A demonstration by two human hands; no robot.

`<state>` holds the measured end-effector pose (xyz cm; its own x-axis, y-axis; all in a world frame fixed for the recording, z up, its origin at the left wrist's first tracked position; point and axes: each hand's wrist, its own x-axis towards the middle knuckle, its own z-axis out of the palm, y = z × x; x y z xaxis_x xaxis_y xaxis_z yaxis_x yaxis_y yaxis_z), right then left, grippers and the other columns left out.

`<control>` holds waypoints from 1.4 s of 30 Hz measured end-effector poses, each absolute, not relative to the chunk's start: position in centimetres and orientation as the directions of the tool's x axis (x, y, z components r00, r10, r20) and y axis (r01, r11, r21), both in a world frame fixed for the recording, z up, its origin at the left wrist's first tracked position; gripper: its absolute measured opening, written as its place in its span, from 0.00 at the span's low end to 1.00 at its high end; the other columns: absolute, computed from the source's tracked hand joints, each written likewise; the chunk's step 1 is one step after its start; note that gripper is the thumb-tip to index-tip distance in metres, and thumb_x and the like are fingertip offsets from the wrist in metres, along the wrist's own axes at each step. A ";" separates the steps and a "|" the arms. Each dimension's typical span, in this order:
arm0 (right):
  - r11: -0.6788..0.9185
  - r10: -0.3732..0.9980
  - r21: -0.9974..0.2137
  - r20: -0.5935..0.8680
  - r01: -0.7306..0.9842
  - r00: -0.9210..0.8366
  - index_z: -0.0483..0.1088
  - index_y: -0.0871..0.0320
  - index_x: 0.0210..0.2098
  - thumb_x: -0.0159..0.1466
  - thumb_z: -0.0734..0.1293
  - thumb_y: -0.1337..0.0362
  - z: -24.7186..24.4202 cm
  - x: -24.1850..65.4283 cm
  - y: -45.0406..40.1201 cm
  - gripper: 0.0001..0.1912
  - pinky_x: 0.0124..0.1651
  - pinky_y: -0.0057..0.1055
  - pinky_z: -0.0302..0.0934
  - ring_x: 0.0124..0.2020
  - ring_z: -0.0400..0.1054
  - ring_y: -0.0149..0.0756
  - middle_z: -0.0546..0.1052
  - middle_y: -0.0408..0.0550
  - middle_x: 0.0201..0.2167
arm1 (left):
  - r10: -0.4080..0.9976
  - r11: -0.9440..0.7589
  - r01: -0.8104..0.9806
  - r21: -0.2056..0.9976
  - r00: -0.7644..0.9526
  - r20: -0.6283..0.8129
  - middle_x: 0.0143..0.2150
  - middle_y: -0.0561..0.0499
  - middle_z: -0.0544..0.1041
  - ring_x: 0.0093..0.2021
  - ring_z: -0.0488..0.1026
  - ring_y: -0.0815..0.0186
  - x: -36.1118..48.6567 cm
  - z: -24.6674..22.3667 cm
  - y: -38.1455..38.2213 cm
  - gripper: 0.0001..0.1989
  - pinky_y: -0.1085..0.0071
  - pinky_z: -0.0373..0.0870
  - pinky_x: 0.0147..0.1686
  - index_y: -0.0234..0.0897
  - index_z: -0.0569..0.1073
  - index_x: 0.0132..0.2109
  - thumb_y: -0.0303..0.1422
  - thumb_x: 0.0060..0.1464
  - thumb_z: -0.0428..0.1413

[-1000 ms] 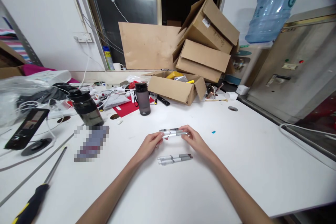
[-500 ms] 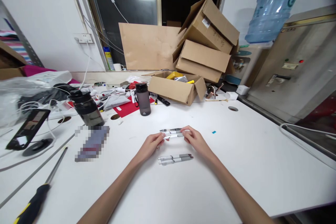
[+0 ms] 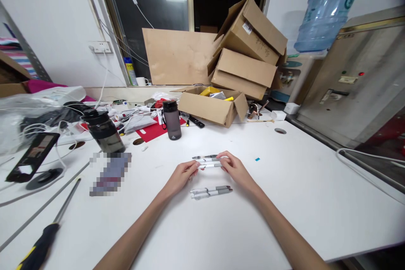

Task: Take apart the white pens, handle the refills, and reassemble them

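My left hand is closed on the left end of a white pen, pinching it between thumb and fingers. At the pen's other end, my right hand also pinches it, so the pen lies level between both hands. Just behind it are a dark-tipped clear pen and another white pen, partly covered by the fingers. Closer to me, a pair of white and grey pens lies side by side on the white table.
On the left are a screwdriver, a phone on a stand, a dark bottle and a blurred-out flat item. Farther back stand a grey bottle and an open cardboard box. A small blue scrap lies right of my hands.
Both hands keep the pen in nearly the same place; the right fingers have shifted very slightly. The pens on the table have not moved.
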<state>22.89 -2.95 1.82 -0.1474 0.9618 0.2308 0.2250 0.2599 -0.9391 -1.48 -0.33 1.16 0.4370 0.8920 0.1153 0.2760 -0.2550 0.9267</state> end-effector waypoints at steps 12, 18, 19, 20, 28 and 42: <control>0.342 0.933 -0.908 0.297 0.240 -0.205 0.69 0.53 0.46 0.72 0.60 0.51 2.5 22.8 -3.3 0.14 0.37 0.31 0.49 0.31 0.56 0.35 0.63 0.39 0.28 | 0.887 -0.413 0.362 0.836 0.370 0.277 0.28 0.56 0.64 0.31 0.60 0.67 -1.0 2.9 -1.6 0.21 0.71 0.55 0.33 0.37 0.66 0.30 0.46 0.68 0.49; 0.297 0.945 -0.944 0.269 0.143 -0.187 0.69 0.55 0.46 0.71 0.62 0.51 1.8 22.4 -3.0 0.14 0.36 0.31 0.51 0.30 0.58 0.34 0.65 0.39 0.27 | 0.904 -0.299 0.185 0.936 0.368 0.217 0.30 0.53 0.69 0.30 0.65 0.66 -1.0 2.7 -0.9 0.20 0.71 0.63 0.33 0.35 0.74 0.35 0.47 0.65 0.52; 0.286 0.948 -0.950 0.261 0.126 -0.184 0.69 0.55 0.46 0.71 0.62 0.51 1.7 22.2 -2.9 0.15 0.36 0.31 0.52 0.30 0.59 0.34 0.66 0.40 0.27 | 0.911 -0.270 0.145 0.952 0.358 0.204 0.31 0.52 0.70 0.31 0.66 0.66 -1.0 2.7 -0.9 0.19 0.71 0.65 0.33 0.35 0.76 0.38 0.47 0.64 0.54; 0.278 0.949 -0.954 0.256 0.108 -0.182 0.69 0.55 0.45 0.71 0.62 0.50 1.6 22.0 -2.9 0.15 0.36 0.31 0.53 0.30 0.60 0.34 0.66 0.40 0.27 | 0.919 -0.243 0.111 0.964 0.345 0.192 0.32 0.52 0.71 0.31 0.67 0.66 -1.0 2.7 -0.8 0.18 0.71 0.66 0.32 0.35 0.77 0.42 0.47 0.62 0.56; 0.278 0.918 -0.944 0.207 0.176 -0.340 0.72 0.51 0.50 0.71 0.62 0.49 2.3 20.9 -4.4 0.16 0.47 0.36 0.62 0.43 0.73 0.41 0.79 0.46 0.38 | 0.918 -0.255 -0.009 0.967 0.312 0.245 0.46 0.47 0.74 0.43 0.71 0.62 -0.3 3.9 -1.7 0.14 0.71 0.72 0.36 0.37 0.77 0.44 0.44 0.60 0.60; 0.345 0.925 -0.934 0.323 0.090 -0.199 0.78 0.53 0.42 0.67 0.69 0.53 2.7 20.5 -3.9 0.12 0.46 0.34 0.64 0.39 0.72 0.38 0.79 0.45 0.37 | 0.818 -0.350 0.207 0.914 0.542 0.191 0.33 0.53 0.72 0.33 0.66 0.67 0.2 3.5 -2.7 0.17 0.72 0.61 0.34 0.37 0.77 0.40 0.46 0.66 0.53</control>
<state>20.54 -3.91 2.67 -0.1989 0.9254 0.3226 0.0896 0.3449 -0.9343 0.18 -2.74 3.54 0.5423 0.8183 0.1908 0.2068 -0.3501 0.9136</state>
